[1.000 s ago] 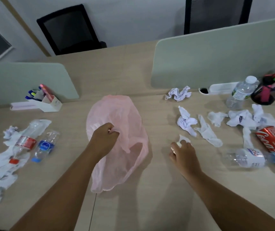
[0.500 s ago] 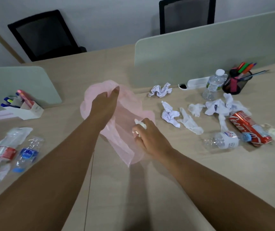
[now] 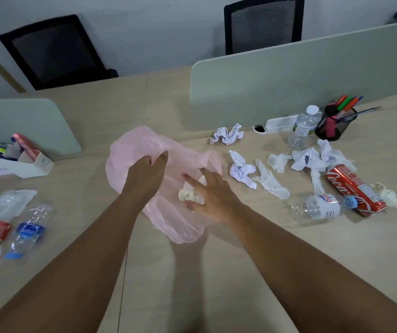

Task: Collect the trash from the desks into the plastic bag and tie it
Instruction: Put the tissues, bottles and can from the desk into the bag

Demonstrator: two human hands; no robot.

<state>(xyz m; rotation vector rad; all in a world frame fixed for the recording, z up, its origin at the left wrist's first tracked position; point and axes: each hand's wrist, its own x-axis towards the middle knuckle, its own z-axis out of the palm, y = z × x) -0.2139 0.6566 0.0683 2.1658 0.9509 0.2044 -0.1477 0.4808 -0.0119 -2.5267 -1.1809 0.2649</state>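
A thin pink plastic bag (image 3: 130, 150) stands lifted off the desk's middle, and my left hand (image 3: 144, 174) grips its rim. My right hand (image 3: 214, 195) hovers over the bag's mouth with fingers spread; a crumpled paper wad (image 3: 187, 195) sits just under them, inside the bag. To the right lie crumpled papers (image 3: 240, 169), a white tissue (image 3: 270, 180), a crushed red cola can (image 3: 353, 188) and a clear bottle (image 3: 320, 207) on its side. Another bottle (image 3: 304, 126) stands upright. At the far left lie two flattened bottles (image 3: 28, 229) and white wrappers.
Grey-green dividers (image 3: 288, 80) stand behind the trash on both desks. A black mesh pen cup (image 3: 336, 126) and a white tray (image 3: 279, 122) sit at the back right, a white pen holder (image 3: 26, 162) at the left. Two black chairs (image 3: 262, 22) stand beyond the desk.
My right hand carried the paper wad from the desk to the bag and spread its fingers over the mouth. My left hand raised the bag's rim.
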